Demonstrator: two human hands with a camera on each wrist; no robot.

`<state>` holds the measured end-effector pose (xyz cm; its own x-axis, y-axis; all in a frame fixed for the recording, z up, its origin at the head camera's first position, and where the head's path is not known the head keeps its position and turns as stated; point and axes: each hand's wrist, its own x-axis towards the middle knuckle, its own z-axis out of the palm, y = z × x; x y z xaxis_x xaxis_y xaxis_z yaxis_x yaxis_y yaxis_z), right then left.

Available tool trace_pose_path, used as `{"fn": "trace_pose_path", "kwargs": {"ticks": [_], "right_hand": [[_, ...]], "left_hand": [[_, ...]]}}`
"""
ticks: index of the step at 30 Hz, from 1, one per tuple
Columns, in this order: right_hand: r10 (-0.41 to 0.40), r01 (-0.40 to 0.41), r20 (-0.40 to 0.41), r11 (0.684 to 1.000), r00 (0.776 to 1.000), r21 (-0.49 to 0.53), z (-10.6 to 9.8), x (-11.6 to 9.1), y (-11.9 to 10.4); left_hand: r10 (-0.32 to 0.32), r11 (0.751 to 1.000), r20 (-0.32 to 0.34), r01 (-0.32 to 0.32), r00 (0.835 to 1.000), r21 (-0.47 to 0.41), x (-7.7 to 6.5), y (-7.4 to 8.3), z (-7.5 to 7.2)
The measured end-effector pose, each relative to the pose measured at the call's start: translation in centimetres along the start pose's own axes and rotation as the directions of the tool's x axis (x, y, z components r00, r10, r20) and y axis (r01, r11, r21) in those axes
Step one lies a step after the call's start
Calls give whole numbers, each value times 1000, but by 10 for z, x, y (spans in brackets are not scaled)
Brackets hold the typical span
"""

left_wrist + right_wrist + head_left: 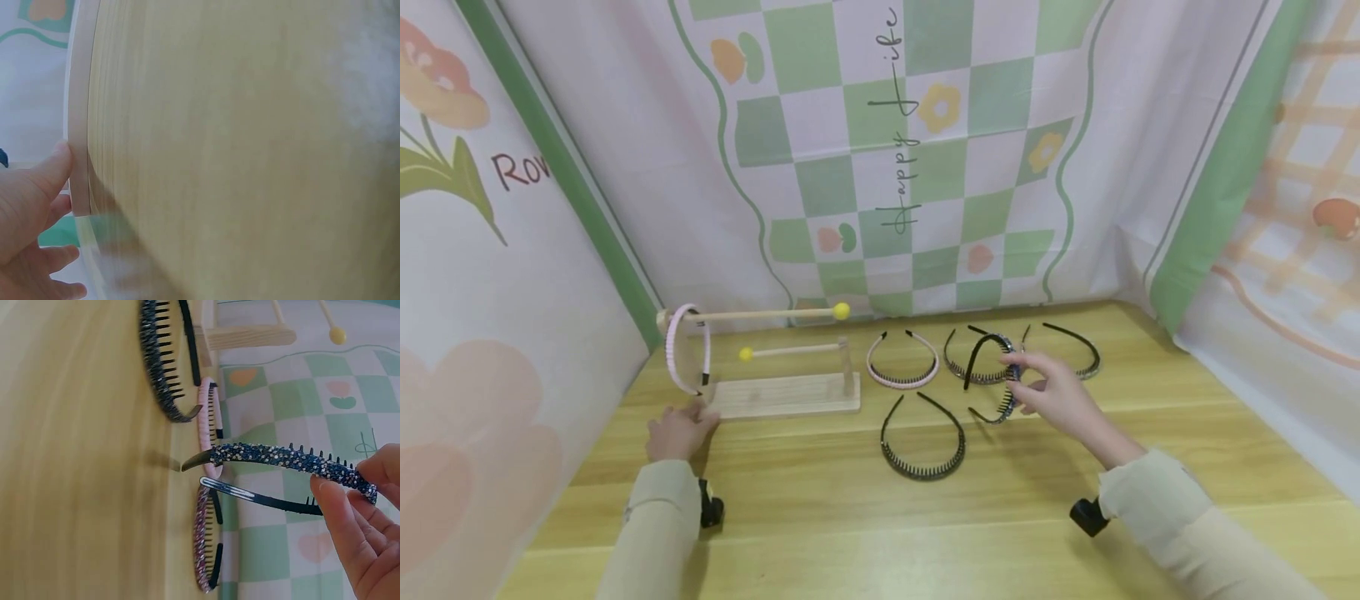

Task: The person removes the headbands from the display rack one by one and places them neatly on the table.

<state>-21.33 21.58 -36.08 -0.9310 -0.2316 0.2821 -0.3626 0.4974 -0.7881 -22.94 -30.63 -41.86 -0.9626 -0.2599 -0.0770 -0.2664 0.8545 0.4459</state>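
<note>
My right hand (1063,400) pinches a dark blue glittery headband (275,457) by its toothed band, between thumb and fingers. The headband is held up off the table on its side, its two tips pointing left in the head view. At the left, my left hand (677,432) grips the near left end of a wooden stand (782,396); in the left wrist view the thumb (55,167) lies against the board's edge. A pink headband (674,350) hangs on the stand's upper rod (760,315), which has a yellow ball at its end.
A second pink headband (903,383) and a black toothed headband (923,472) lie right of the stand. Behind the held headband lies a dark glittery one (958,371), and another dark one (1093,354) lies farther right. A lower rod (793,351) also projects from the stand. Printed curtains (820,125) enclose the table.
</note>
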Motion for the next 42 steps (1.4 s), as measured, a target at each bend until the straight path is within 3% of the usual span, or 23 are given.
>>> {"fn": "trace_pose_path", "kwargs": {"ticks": [10,19,22,26,33,39,42], "right_hand": [[68,-68,-3,994,998,-82,-10,-18,8],[78,-72,24,980,997,-183,-16,-30,12],[122,-111,44,972,992,-207,-18,-33,14],[193,-165,108,960,975,-224,-20,-38,17],[300,-259,231,946,926,-193,-20,-44,21],[341,-316,293,940,893,-131,-17,-46,27],[338,-313,312,941,888,-130,-14,-47,31]], "left_hand": [[-13,1000,9,13,1000,0,0,3,-3],[-8,1000,7,8,1000,21,0,5,-4],[-7,1000,8,7,1000,19,-1,5,-4],[-7,1000,15,7,1000,19,-1,4,-4],[-12,1000,21,11,1000,18,-1,4,-4],[-8,1000,19,8,1000,19,-1,4,-3],[-8,1000,21,8,1000,17,-2,4,-3]]}}
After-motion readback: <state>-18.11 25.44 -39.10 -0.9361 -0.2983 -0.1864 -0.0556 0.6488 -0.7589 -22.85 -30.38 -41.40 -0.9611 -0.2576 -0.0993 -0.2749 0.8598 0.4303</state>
